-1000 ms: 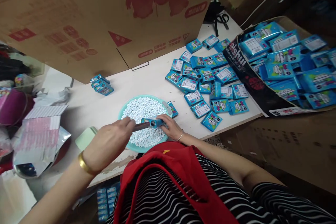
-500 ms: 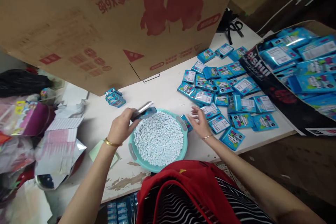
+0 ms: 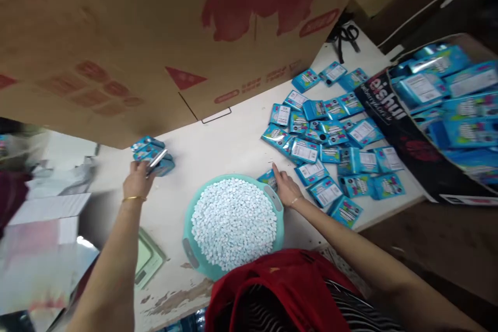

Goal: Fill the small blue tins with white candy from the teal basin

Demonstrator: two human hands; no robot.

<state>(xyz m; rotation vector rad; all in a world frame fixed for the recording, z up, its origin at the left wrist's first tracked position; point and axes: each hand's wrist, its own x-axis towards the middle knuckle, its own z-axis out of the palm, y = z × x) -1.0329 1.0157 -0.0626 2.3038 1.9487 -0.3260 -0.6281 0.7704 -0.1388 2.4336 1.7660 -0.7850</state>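
My left hand (image 3: 138, 180) is stretched out to the far left of the table, fingers closed on a small blue packet box with a silvery flap (image 3: 157, 160), right at a little pile of blue boxes (image 3: 150, 150). My right hand (image 3: 284, 188) rests on the table beside the teal bowl's right rim, fingers closing on a single blue box (image 3: 268, 178). The teal bowl (image 3: 194, 257) holds a heap of small white tablets (image 3: 233, 220).
Several blue boxes (image 3: 330, 135) lie scattered at the table's right. A dark carton (image 3: 412, 145) at the far right is filled with more blue boxes. A big brown cardboard box (image 3: 175, 36) stands at the back. Black scissors (image 3: 344, 36) lie at the far corner. Left is a pale green scale (image 3: 148, 259).
My left hand carried the filled box from over the bowl leftward to the small pile. My right hand let go of it and reached right to a loose box beside the bowl.
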